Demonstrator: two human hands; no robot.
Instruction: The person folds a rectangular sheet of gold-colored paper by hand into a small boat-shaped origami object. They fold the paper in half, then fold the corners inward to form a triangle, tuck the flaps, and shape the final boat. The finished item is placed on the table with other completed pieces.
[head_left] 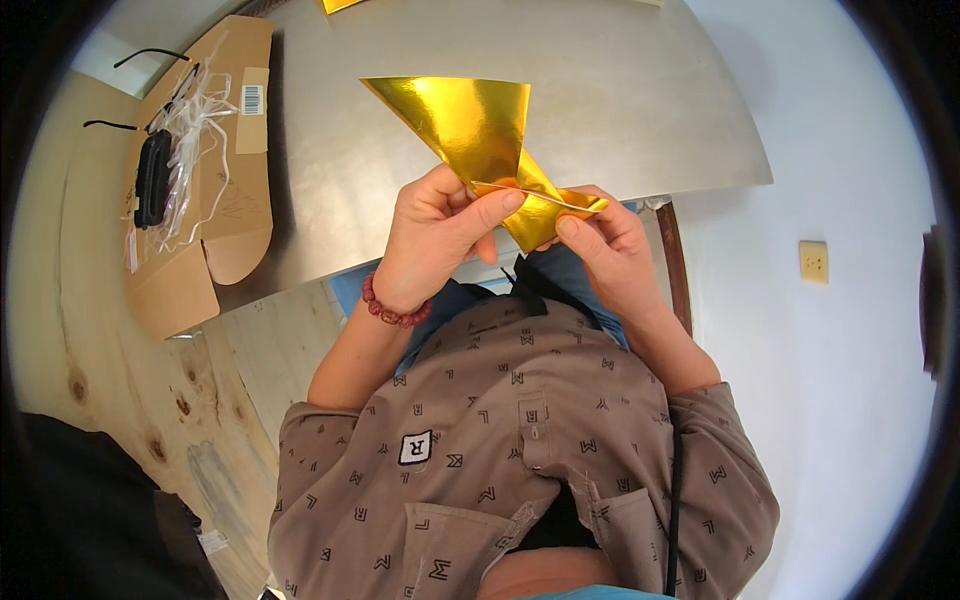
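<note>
grey table (620, 110), cardboard box (215, 190) on it

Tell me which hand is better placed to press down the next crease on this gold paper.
Probably the right hand: its fingers sit at the folded tip of the gold paper, right on the narrow flap. The left hand pinches the sheet at its waist, steadying it above the grey table.

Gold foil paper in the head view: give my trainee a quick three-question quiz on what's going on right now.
1. True or false: the gold foil paper lies flat on the grey table.
2. Which hand wears a red bead bracelet? A left hand, B right hand
3. What lies on the cardboard box at the table's left?

Key: 1 false, both hands hold it above the table; 2 A; 3 a black object and clear plastic wrapping.
</note>
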